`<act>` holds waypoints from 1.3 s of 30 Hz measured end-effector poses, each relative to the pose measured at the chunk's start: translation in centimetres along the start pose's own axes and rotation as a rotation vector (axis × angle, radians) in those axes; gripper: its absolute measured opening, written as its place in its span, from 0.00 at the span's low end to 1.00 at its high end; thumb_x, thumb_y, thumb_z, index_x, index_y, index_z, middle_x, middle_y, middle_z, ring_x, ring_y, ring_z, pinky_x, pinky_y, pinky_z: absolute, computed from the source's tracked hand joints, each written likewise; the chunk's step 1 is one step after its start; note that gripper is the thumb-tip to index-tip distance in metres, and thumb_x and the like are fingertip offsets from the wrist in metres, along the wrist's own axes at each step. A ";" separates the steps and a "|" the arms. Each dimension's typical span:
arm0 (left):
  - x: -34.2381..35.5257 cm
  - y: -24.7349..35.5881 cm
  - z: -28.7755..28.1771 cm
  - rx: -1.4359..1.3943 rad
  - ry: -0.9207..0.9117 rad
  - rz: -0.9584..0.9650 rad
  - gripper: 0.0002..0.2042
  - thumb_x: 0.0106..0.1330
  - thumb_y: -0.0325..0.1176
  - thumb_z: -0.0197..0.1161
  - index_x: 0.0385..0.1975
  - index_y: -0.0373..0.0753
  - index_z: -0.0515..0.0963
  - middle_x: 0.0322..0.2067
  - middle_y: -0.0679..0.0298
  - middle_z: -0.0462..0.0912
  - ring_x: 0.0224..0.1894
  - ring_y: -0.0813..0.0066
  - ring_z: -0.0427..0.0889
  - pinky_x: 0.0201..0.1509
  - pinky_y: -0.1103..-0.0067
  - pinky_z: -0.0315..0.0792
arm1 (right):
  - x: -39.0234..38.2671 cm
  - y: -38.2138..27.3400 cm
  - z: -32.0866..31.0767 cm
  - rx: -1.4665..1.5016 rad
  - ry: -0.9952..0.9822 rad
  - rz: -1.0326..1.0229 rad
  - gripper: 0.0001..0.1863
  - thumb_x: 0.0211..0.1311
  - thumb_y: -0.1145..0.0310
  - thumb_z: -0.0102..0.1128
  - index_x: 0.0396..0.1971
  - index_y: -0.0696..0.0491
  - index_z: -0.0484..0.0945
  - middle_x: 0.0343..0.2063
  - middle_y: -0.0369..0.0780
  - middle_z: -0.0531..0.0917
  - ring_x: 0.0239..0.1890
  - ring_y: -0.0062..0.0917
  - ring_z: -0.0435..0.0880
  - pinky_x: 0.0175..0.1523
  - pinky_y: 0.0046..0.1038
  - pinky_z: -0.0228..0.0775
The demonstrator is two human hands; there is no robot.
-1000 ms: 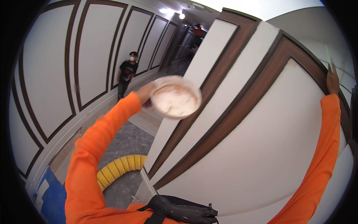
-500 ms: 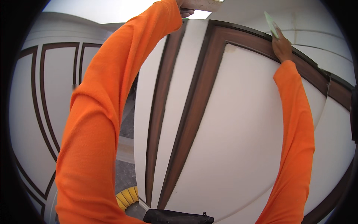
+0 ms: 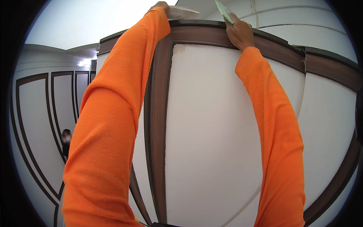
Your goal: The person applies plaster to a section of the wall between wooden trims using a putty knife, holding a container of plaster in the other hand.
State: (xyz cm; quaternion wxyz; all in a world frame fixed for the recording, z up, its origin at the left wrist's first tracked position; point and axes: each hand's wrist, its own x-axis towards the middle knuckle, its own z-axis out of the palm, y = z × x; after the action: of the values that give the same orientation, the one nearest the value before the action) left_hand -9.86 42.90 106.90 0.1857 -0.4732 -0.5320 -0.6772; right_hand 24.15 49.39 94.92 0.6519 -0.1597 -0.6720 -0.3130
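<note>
Both my arms, in orange sleeves, reach up to the top of a white wall panel [image 3: 215, 113] framed in dark brown wood trim [image 3: 202, 34]. My left hand [image 3: 160, 5] is closed on a flat whitish board [image 3: 183, 13] with a smeared surface, held level just above the trim; its fingers are partly hidden. In my right hand [image 3: 241, 33] is a thin, pale green spreader [image 3: 224, 11], gripped between thumb and fingers and tilted up to the left. The spreader stands a little right of the board, apart from it. My right wrist passes in front of the trim.
Right of my hand, the top trim has a joint [image 3: 304, 58] with a rough gap. A curved white ceiling surface [image 3: 291, 17] rises above. At far left stand other framed wall panels [image 3: 32, 102], with a person [image 3: 66, 142] beside them. A bright light [image 3: 81, 63] shines there.
My right hand with the spreader has come left, nearer the board. The board has tilted and shifted left in view. My view has swung, bringing the person at left into sight.
</note>
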 end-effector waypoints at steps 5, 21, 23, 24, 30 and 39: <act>0.3 -0.9 0.1 0.034 -0.029 0.029 0.32 0.79 0.53 0.38 0.64 0.29 0.70 0.44 0.47 0.80 0.46 0.59 0.80 0.47 0.71 0.74 | -0.3 0.2 0.3 0.075 0.056 -0.017 0.24 0.76 0.55 0.48 0.67 0.41 0.73 0.37 0.47 0.89 0.47 0.46 0.85 0.63 0.43 0.65; 0.0 -3.1 -0.9 0.048 -0.090 0.046 0.35 0.78 0.57 0.36 0.65 0.30 0.70 0.53 0.44 0.78 0.56 0.53 0.75 0.59 0.68 0.67 | -5.7 -3.8 -2.7 0.243 0.267 -0.458 0.24 0.69 0.69 0.59 0.65 0.52 0.74 0.62 0.47 0.78 0.61 0.44 0.79 0.68 0.38 0.71; 0.1 -3.5 -1.1 0.057 -0.093 0.045 0.35 0.78 0.57 0.35 0.65 0.30 0.70 0.54 0.44 0.77 0.57 0.53 0.75 0.61 0.68 0.66 | -10.5 -7.5 -3.5 0.272 0.105 -0.506 0.28 0.62 0.78 0.61 0.64 0.53 0.74 0.62 0.46 0.78 0.64 0.43 0.77 0.66 0.38 0.74; 0.0 -3.3 -0.9 0.053 -0.096 0.050 0.35 0.78 0.57 0.35 0.65 0.30 0.70 0.54 0.44 0.77 0.57 0.52 0.75 0.61 0.67 0.66 | -12.2 -8.8 -3.9 0.247 0.047 -0.525 0.31 0.58 0.83 0.61 0.64 0.52 0.74 0.62 0.46 0.78 0.64 0.43 0.77 0.65 0.39 0.76; 0.1 -2.9 -0.3 0.053 -0.102 0.071 0.36 0.78 0.58 0.34 0.66 0.30 0.70 0.57 0.43 0.76 0.61 0.50 0.73 0.66 0.66 0.63 | -14.5 -10.5 -1.2 -0.047 -0.078 -0.633 0.30 0.54 0.84 0.59 0.61 0.57 0.75 0.59 0.45 0.81 0.62 0.41 0.79 0.63 0.38 0.76; 0.8 -3.4 -0.1 0.077 -0.128 0.102 0.38 0.77 0.60 0.33 0.66 0.30 0.71 0.62 0.41 0.75 0.67 0.47 0.70 0.72 0.65 0.59 | -13.9 -12.2 2.2 -0.143 -0.020 -0.601 0.26 0.59 0.81 0.57 0.60 0.59 0.75 0.59 0.48 0.80 0.62 0.42 0.79 0.65 0.39 0.73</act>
State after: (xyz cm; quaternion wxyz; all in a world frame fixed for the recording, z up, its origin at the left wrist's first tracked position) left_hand -12.87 44.31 105.75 0.2035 -0.5345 -0.5437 -0.6142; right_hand 16.19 44.30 78.87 0.5106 -0.0023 -0.6716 -0.5368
